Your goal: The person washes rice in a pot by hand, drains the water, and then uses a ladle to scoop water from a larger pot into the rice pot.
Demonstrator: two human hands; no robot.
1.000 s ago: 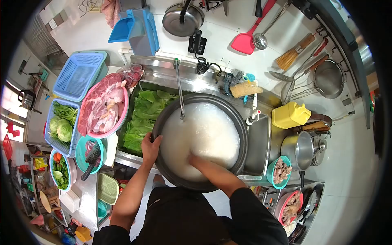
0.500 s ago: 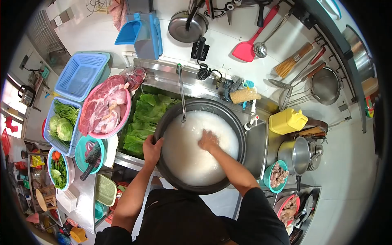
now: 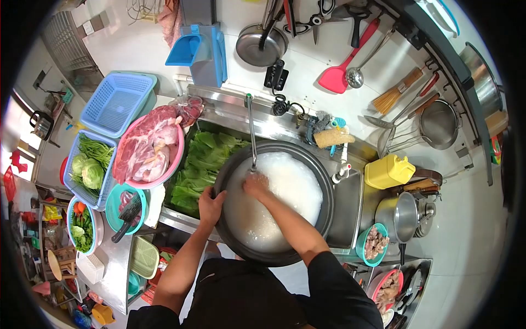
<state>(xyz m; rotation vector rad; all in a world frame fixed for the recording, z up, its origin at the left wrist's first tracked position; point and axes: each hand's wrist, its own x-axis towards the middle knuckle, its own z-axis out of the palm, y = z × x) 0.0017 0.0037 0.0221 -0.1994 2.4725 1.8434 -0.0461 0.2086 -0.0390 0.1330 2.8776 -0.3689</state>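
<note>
A large dark pot of cloudy white water sits across the sink, with what look like pale rice grains under the surface. My left hand grips the pot's left rim, thumb on the inside edge. Inside the pot, my right hand is dipped into the water near the far left side, just below the spout of the faucet. The water hides its fingers, so I cannot see whether they hold anything. Green leaves fill the sink basin left of the pot.
Raw meat is heaped in a pink basin on the left, near a blue basket and a cleaver on a teal bowl. To the right stand a yellow jug, a steel pot and a bowl of meat pieces.
My right hand has swept leftward through the water, from the pot's middle to below the faucet. My left hand stays on the rim. The whole view has shifted slightly.
</note>
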